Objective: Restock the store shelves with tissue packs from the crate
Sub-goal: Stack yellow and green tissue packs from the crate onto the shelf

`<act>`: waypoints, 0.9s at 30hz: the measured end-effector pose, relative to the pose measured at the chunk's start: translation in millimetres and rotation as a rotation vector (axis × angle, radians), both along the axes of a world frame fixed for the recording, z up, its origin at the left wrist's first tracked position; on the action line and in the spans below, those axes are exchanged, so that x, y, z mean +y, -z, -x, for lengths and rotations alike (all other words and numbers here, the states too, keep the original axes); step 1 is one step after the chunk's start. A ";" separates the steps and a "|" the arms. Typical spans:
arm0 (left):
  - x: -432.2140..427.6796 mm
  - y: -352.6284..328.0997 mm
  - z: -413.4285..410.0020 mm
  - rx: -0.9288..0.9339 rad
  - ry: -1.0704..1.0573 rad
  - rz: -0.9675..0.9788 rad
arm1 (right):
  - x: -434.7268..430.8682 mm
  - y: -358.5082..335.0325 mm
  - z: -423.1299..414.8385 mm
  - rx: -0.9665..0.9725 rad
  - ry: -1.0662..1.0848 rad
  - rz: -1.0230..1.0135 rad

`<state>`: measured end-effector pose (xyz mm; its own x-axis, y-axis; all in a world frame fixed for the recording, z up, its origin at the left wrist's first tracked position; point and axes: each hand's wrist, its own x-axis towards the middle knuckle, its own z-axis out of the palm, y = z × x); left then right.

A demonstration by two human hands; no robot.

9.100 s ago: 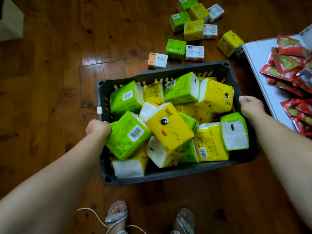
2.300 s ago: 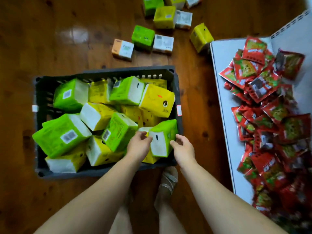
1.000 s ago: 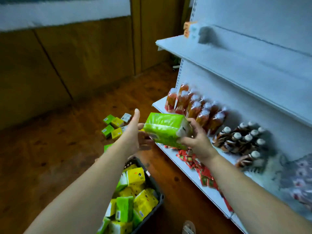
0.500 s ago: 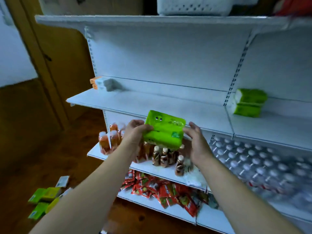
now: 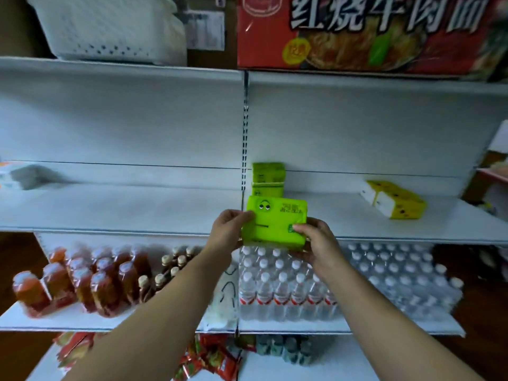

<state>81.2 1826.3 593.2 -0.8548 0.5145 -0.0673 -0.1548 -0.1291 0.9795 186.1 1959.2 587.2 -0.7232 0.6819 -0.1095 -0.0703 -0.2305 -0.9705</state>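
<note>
Left hand [image 5: 229, 232] grips the left end of a green tissue pack [image 5: 275, 221], fingers curled over its upper left corner. Right hand [image 5: 316, 240] holds the right end, thumb on the front face, other fingers wrapped underneath. Pack held between both hands at the front edge of the middle shelf [image 5: 137, 213], printed face with cartoon eyes toward the camera, just right of the slotted upright. Whether its underside touches the shelf cannot be told. Directly behind it, two more green packs [image 5: 268, 178] stacked one on the other against the back panel. A yellow tissue pack [image 5: 394, 199] lies well apart to the right on the same shelf, at an angle. Far left of the shelf, a pale blurred box [image 5: 11, 174]. Next shelf down: orange drink bottles [image 5: 82, 279] at left, small brown bottles [image 5: 170, 268] beside them, wrapped water bottles [image 5: 288, 281] below the hands. Red snack packets [image 5: 214, 358] on the lowest shelf. Top shelf carries a white perforated basket [image 5: 110, 28] and a red carton [image 5: 371, 31].
</note>
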 end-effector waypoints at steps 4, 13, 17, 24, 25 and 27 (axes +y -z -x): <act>55.2 9.7 2.1 0.006 -0.028 0.049 | 52.9 1.9 2.5 -0.037 0.003 0.002; 112.0 45.3 96.1 0.053 -0.173 0.224 | 117.1 33.3 91.5 -0.241 -0.134 -0.174; 133.9 56.5 143.7 0.110 -0.169 0.365 | 139.9 43.6 143.8 -0.306 -0.118 -0.205; 153.5 67.3 187.0 0.305 -0.096 0.676 | 162.4 60.1 189.6 -0.394 -0.073 -0.221; 156.3 68.1 189.9 0.312 -0.096 0.678 | 165.0 60.9 192.1 -0.379 -0.064 -0.197; 161.1 69.4 193.8 0.304 -0.105 0.667 | 170.5 62.0 196.6 -0.364 -0.065 -0.167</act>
<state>-112.6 1987.4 523.8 -0.9280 0.3616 -0.0895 0.1160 0.5089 0.8530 -10.5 2129.6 525.2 -0.7000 0.6661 -0.2575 0.2941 -0.0598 -0.9539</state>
